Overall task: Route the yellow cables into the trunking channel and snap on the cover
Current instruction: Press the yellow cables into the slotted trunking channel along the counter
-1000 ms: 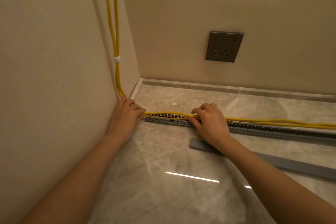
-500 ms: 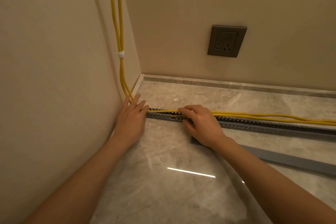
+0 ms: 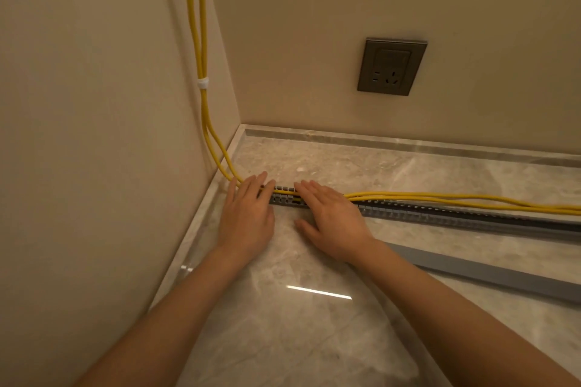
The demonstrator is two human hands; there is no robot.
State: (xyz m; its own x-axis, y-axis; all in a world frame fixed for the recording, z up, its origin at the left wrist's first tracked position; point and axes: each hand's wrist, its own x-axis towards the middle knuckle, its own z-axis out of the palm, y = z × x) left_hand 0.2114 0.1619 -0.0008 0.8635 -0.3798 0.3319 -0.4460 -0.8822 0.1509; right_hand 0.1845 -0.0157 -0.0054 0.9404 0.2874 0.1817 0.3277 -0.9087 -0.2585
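Yellow cables [image 3: 471, 201] drop down the wall corner and run right along the grey slotted trunking channel [image 3: 440, 214] on the marble surface [image 3: 314, 324]. The left hand [image 3: 248, 217] and right hand [image 3: 333, 220], fingers straight and flat, press the cables at the channel's left end. The grey cover [image 3: 503, 276] lies nearer, beside the channel.

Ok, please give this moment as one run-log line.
left hand: flat on yellow cables at corner end of trunking channel | right hand: flat on cables beside it | cables further right: not seated | cover: loose beside channel
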